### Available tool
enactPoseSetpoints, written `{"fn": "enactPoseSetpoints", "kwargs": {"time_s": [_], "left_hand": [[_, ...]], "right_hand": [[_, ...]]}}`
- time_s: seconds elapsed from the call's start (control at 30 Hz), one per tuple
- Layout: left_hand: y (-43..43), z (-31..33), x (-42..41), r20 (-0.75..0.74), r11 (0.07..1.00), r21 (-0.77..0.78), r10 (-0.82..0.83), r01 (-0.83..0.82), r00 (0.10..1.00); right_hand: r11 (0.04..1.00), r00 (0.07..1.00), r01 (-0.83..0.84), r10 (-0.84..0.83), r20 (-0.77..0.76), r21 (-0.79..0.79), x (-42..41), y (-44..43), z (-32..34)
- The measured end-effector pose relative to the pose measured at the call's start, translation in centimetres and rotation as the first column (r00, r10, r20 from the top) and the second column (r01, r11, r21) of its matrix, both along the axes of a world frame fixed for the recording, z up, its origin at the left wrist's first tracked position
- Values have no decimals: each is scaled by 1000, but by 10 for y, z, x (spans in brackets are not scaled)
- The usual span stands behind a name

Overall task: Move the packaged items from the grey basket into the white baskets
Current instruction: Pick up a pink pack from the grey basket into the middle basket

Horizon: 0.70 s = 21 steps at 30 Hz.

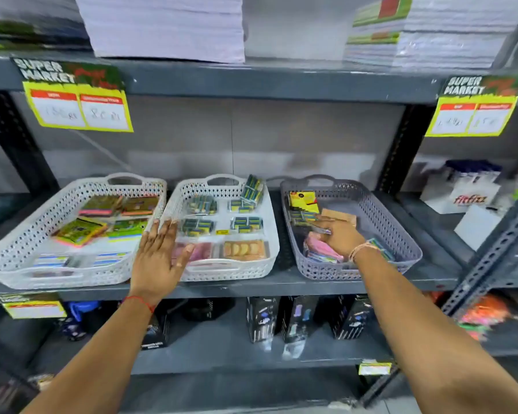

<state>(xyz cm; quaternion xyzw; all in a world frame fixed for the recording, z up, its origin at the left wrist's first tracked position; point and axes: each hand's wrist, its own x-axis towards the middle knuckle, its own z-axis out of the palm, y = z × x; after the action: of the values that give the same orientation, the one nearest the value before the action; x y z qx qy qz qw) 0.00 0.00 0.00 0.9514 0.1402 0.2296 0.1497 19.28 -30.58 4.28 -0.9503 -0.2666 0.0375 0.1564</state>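
The small clear packet lies in the grey basket at its near-left part, long axis about nine to three, under my right hand, whose fingertips seem to pinch it. The middle white basket sits at nine o'clock; my left hand hovers there, fingers spread

2 yellow price tags hang on the grey shelf; paper stacks above, black boxes below.
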Motion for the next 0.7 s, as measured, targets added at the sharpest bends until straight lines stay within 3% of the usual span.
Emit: {"fn": "enactPoseSetpoints", "kwargs": {"time_s": [0.2, 0.53, 0.7], "left_hand": [[11, -20, 5, 34, 995, 50, 81, -83, 996], [13, -23, 9, 36, 994, 62, 92, -94, 995], [13, -21, 8, 38, 995, 65, 75, -78, 996]], "right_hand": [[992, 982, 100, -111, -150, -77, 25, -17, -18], [984, 984, 70, -96, -152, -166, 34, -12, -16], [991, 977, 120, -128, -171, -57, 33, -15, -13]]}}
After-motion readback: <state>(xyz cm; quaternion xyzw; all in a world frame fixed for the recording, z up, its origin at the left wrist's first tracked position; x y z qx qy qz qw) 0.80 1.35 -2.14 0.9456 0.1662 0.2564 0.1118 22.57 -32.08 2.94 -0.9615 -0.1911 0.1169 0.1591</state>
